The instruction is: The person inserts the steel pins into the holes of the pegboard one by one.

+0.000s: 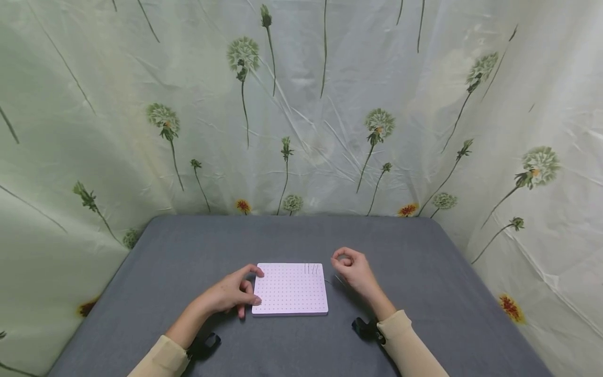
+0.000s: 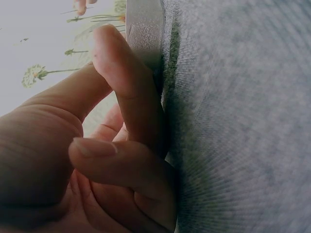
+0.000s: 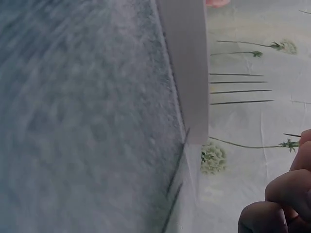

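A white board [image 1: 289,290] with a grid of small holes lies flat on the table. Several thin needles [image 1: 311,268] stand upright at its far right corner; in the right wrist view these needles [image 3: 240,91] project from the board's face. My left hand [image 1: 231,290] rests at the left side, thumb and index fingertips spread on the top, other fingers bent beside the edge [image 2: 145,34]. Right of the board, my right hand [image 1: 354,269] is raised, pinching a needle [image 3: 291,135] whose end shows past the fingertips. Most of that needle is hidden by the fingers.
More thin needles [image 3: 173,204] lie on the grey cloth-covered table [image 1: 292,343] beside the board's right edge. A curtain [image 1: 311,115] printed with dandelions hangs behind the table and along its sides. Dark wrist cameras [image 1: 365,330] are strapped beneath both wrists.
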{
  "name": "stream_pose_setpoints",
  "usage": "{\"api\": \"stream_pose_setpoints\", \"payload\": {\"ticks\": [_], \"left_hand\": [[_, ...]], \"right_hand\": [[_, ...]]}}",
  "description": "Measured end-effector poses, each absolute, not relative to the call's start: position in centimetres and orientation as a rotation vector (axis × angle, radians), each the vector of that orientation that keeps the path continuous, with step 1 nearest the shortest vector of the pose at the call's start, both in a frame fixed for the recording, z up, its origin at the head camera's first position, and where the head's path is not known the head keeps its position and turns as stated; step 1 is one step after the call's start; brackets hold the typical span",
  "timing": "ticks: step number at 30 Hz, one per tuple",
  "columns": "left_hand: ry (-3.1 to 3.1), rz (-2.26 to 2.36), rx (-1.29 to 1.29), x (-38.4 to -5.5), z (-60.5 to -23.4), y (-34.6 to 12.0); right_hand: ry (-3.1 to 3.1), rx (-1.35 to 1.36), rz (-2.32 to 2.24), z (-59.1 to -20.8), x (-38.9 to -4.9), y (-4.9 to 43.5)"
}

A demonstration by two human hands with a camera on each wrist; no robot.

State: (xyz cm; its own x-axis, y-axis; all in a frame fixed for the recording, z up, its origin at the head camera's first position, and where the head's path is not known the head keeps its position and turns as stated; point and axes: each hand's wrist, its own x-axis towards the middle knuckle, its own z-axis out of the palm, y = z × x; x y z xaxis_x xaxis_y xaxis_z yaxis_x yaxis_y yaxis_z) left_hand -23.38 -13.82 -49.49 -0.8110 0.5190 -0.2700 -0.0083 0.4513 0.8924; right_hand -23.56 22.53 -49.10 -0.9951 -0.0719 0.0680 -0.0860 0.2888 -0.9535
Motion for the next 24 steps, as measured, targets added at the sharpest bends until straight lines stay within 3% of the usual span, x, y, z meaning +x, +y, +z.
{"api": "stream_pose_setpoints", "payload": {"ticks": [24], "left_hand": [[2.155,1.39,0.469,-23.6,-49.8,-14.1]], "right_hand": [[-2.659,0.132,1.76,-51.2,-24.1,21.0]]}}
